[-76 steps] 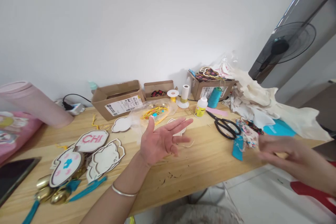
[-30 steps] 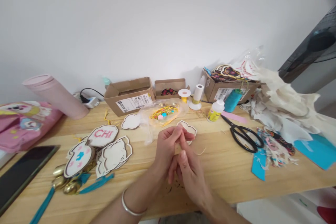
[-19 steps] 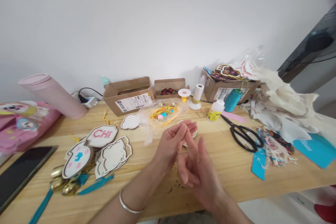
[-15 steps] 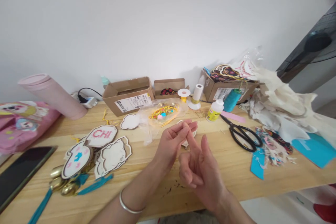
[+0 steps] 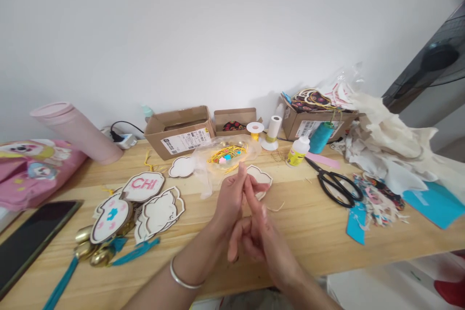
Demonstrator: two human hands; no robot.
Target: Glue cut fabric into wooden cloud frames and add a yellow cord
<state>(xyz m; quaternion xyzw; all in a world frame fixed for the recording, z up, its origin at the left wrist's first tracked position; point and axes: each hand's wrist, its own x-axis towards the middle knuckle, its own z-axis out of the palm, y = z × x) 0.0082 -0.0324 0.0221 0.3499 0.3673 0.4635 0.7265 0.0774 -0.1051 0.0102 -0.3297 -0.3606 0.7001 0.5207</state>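
Observation:
Above the front middle of the table, my left hand (image 5: 231,202) and my right hand (image 5: 258,232) touch each other. The left, with a silver bangle at its wrist, is closed with its thumb pointing up; whatever lies between its fingers is hidden. My right hand's index finger stretches up against the left fingers, while its other fingers are loosely curled and apart. Just behind the hands lies a white cloud-shaped piece with a dark edge (image 5: 262,178), partly covered by them. A thin strand (image 5: 278,207) rests on the wood to their right.
Left are a phone (image 5: 34,230), decorated plaques (image 5: 143,186) and brass bells (image 5: 102,255) with teal tassels. Behind stand cardboard boxes (image 5: 154,134), a plastic bag of yellow cords (image 5: 203,155) and spools (image 5: 255,128). Right are a glue bottle (image 5: 297,151), black scissors (image 5: 339,189) and fabric scraps (image 5: 378,198).
My right hand has turned and moved left, closer against my left hand, its thumb no longer spread wide. The left thumb now points up. More of the cloud-shaped piece behind shows.

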